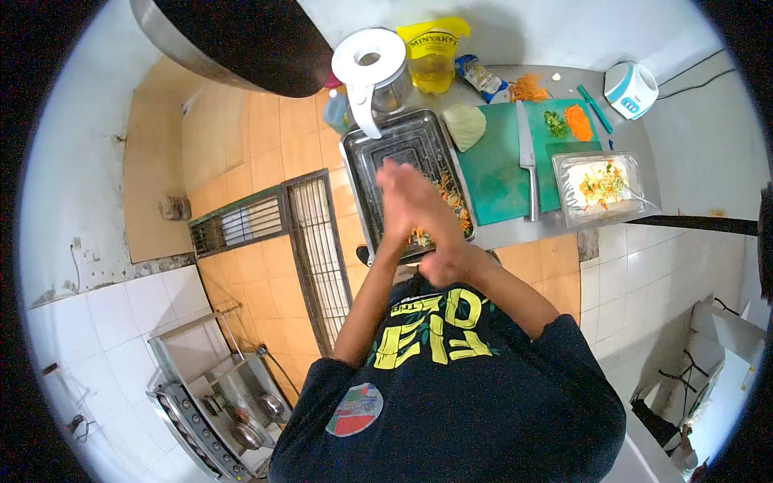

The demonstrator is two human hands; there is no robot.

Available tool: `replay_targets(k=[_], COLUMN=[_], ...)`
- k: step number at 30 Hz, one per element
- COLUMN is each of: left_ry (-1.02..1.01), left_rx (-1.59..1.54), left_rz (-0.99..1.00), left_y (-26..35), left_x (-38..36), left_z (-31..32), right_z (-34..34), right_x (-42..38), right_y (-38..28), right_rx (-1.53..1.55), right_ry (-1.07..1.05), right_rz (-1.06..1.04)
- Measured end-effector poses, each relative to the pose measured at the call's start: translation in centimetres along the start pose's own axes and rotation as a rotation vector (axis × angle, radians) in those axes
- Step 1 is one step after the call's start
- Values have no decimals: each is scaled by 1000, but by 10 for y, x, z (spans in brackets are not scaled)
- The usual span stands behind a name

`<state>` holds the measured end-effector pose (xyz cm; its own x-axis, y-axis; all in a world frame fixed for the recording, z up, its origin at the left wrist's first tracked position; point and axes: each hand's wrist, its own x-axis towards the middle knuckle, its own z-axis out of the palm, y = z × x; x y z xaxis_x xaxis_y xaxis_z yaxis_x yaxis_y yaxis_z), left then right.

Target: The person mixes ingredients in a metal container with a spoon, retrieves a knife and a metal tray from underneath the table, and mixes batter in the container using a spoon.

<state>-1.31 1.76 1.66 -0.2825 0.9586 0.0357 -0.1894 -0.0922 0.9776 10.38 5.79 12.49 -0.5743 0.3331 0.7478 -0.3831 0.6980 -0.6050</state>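
Note:
My left hand (394, 211) and my right hand (431, 219) meet palm to palm above a dark metal tray (366, 161). Their fingers are stretched out and slightly blurred. Whatever may lie between the palms is hidden. A mix of shredded vegetables (452, 197), orange, green and pale, lies along the tray's right side, partly covered by my hands. To the right, a green cutting board (499, 189) carries a large knife (526, 149), chopped green pieces (555, 123) and shredded carrot (577, 122). A cabbage piece (465, 127) sits at the board's left edge.
A clear container (565, 211) with white contents and vegetable bits stands at right. Behind are a white-lidded pitcher (369, 58), a yellow oil pouch (433, 60), a blue packet (481, 79), orange peelings (528, 88), a green-handled tool (594, 108) and a kitchen scale (631, 90).

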Motion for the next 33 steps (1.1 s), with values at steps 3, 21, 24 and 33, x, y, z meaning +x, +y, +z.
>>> replay_targets(k=[3,21,24,33], left_ry=[100,548,522,470], left_rx=[-665,275,338,179], left_rz=[-3,257,214,191], left_y=[70,70,37,19], left_x=[-21,19,15,27], left_z=[46,75,59,137], right_z=[4,-68,-57,-73], right_x=[-18,-7,-26,-64], right_y=[35,42,57,53], right_rx=[-166,480,431,536], right_ry=[-90,248,129,170], right_rz=[-80,404,398,495])
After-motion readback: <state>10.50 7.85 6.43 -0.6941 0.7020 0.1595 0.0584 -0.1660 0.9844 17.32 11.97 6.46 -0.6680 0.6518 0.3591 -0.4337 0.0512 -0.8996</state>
